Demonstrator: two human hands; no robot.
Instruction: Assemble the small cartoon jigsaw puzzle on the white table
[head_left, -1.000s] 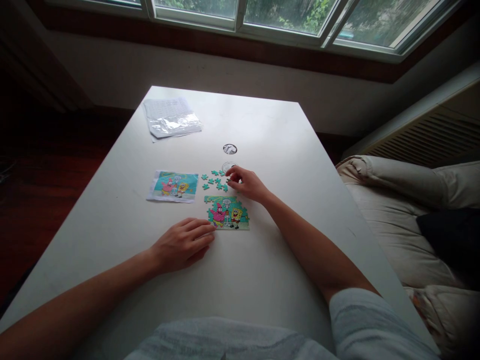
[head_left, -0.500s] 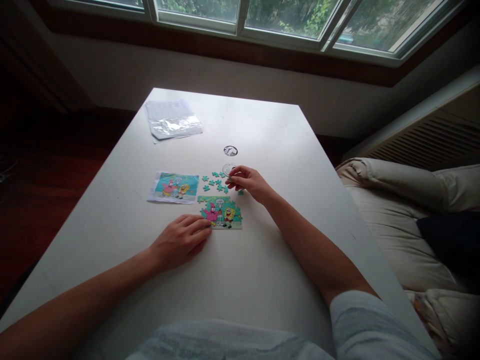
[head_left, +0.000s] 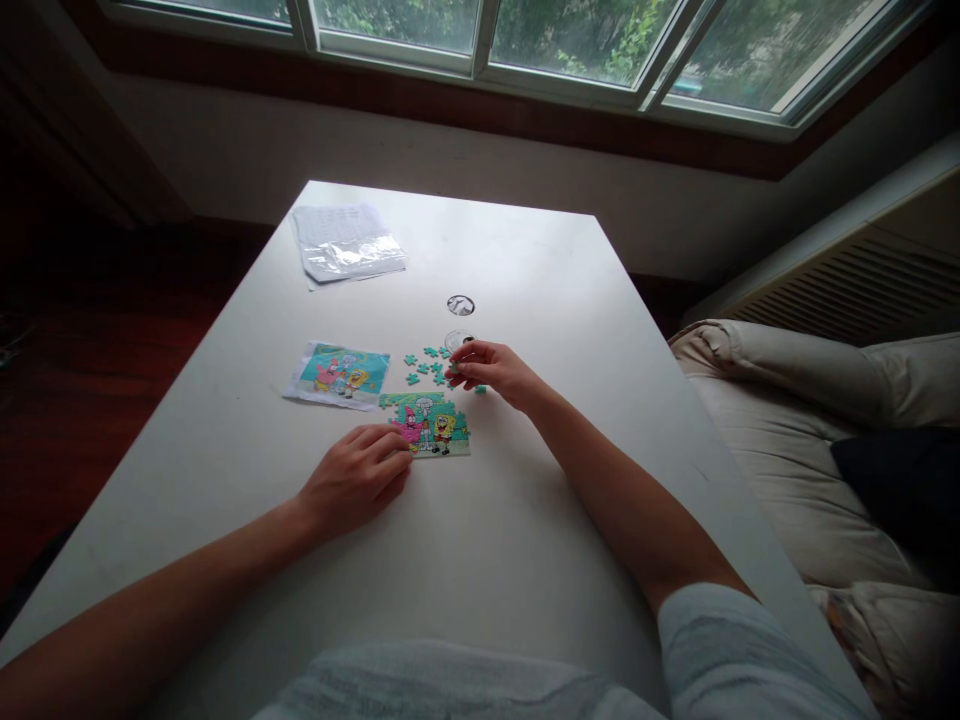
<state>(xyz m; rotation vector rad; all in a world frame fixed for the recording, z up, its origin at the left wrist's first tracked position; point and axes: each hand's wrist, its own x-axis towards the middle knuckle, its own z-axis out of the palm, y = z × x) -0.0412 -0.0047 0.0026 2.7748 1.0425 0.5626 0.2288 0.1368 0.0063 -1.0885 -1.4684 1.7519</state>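
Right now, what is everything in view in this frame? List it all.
table: one, white, centre
part-built puzzle: one, teal cartoon picture, mid-table
loose pieces: several, teal, just beyond the puzzle
printed picture: one, same cartoon, left of the puzzle
plastic bag: one, clear, far left corner
round cable hole: one, grey, beyond the pieces
sofa: one, cream, right of table
windows: row, white frames, top
left hand: one, fingertips at the puzzle's near-left edge
right hand: one, fingers curled at the loose pieces

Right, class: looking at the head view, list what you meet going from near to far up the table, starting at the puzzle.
First the puzzle → loose pieces → round disc → plastic bag → window.
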